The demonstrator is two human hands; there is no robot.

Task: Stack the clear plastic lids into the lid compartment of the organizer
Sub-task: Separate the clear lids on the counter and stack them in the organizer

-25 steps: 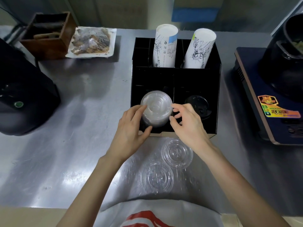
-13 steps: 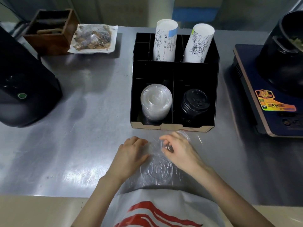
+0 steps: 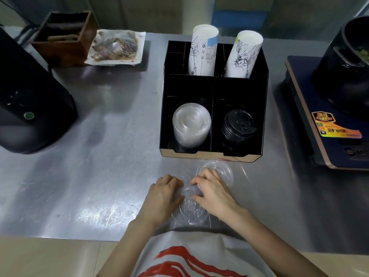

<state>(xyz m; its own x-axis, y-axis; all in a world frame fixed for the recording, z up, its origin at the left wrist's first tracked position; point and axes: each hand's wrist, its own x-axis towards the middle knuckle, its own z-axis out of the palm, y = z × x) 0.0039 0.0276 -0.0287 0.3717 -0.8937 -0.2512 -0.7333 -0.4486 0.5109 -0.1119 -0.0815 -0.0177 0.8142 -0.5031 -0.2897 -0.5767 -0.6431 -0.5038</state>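
Both hands rest on the steel bench point(image 3: 99, 156) at six o'clock — left hand point(image 3: 164, 196) and right hand point(image 3: 214, 193) curled around a clear lid point(image 3: 191, 212). Another loose lid point(image 3: 221, 168) lies at the organizer's point(image 3: 201, 154) foot; the lid stack point(image 3: 191, 124) fills its front-left compartment.

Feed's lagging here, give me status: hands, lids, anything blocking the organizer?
Left hand and right hand both on the loose clear lids on the counter, grip unclear. Clear lid stack sits in front-left compartment of organizer. Path unobstructed.
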